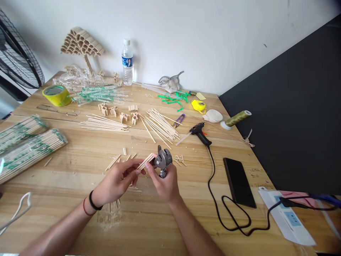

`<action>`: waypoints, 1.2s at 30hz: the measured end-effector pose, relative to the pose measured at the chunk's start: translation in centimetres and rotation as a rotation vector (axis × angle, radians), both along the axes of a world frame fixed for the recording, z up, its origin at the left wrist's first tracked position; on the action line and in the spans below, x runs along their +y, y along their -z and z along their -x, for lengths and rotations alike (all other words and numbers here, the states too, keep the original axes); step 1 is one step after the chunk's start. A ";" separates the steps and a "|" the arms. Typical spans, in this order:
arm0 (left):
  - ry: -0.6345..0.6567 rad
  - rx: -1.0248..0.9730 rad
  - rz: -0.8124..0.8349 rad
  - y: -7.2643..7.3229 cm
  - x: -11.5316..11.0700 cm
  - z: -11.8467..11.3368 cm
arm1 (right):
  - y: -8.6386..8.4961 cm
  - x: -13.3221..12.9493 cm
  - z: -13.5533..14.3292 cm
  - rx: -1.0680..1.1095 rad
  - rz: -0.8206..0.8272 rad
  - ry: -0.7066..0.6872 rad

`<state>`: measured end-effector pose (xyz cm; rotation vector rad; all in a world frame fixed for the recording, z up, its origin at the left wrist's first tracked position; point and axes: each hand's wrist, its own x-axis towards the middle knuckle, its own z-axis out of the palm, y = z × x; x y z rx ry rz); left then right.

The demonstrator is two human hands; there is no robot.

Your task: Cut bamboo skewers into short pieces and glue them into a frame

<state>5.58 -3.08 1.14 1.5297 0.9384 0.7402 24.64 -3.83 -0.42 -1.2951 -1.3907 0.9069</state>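
Between the fingertips of my left hand [114, 181] is a small bundle of short wooden sticks [146, 161], tilted up to the right. My right hand [165, 181] is closed around a grey metal cutting tool [163, 158], its jaws pointing up. The right thumb also touches the bundle's side, close to the tool. Under and around the hands lie cut stick pieces [113, 161], with more short pieces [181, 160] to the right. Wood dust [110, 215] is scattered below my left wrist.
Long sticks [161, 124], small stick assemblies [124, 117] and purple snips [179, 121] lie beyond the hands. To the right are a glue gun [200, 133] with its cord and a phone [239, 181]. Packaged sticks [32, 153] lie left; a bottle [127, 64] stands behind.
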 end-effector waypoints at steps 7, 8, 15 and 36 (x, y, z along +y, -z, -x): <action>-0.047 0.077 0.029 -1.2 0.2 0.2 | 0.5 0.3 -0.4 0.193 0.019 -0.047; -0.040 0.084 0.015 -1.3 0.3 0.3 | 0.5 0.3 -0.4 0.252 0.037 -0.057; -0.047 0.138 -0.113 -1.2 0.3 0.5 | 0.3 0.5 -0.7 0.420 0.096 -0.115; -0.137 0.151 -0.061 0.2 0.4 0.1 | 1.1 0.3 -0.4 -0.126 -0.304 0.003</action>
